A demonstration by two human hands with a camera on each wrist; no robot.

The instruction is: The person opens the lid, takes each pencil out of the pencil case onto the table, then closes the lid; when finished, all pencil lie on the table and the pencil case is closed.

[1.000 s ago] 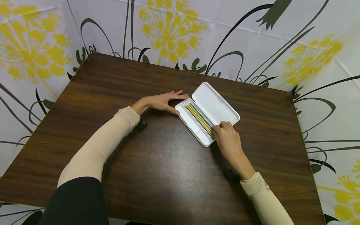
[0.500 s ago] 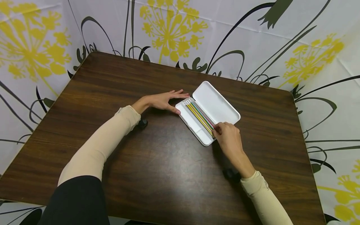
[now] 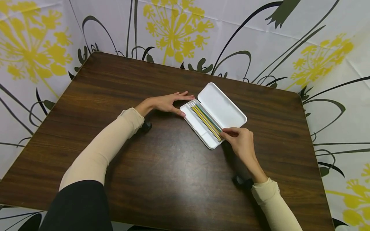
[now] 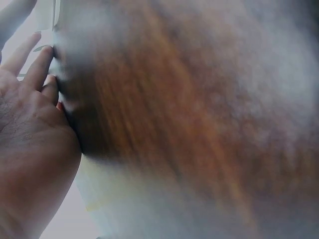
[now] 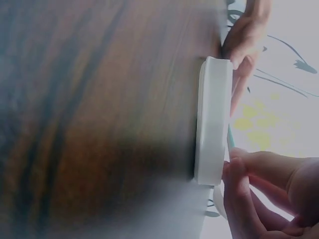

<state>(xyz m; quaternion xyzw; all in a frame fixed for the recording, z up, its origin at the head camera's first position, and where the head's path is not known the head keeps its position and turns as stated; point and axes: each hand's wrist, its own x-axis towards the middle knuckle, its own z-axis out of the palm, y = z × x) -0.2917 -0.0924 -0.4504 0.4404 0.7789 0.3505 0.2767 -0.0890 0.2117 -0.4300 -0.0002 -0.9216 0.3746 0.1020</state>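
My left hand (image 3: 164,104) is lying flat, fingers spread, steadying the open case (image 3: 214,115) mid-table (image 3: 101,96). My right hand (image 3: 241,141) is pinching the pencils (image 3: 206,121), their ends hidden under my fingertips; the left wrist view is blurred.

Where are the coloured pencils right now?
In the head view, the pencils lie in the open white case at mid-table, between the left hand and right hand.
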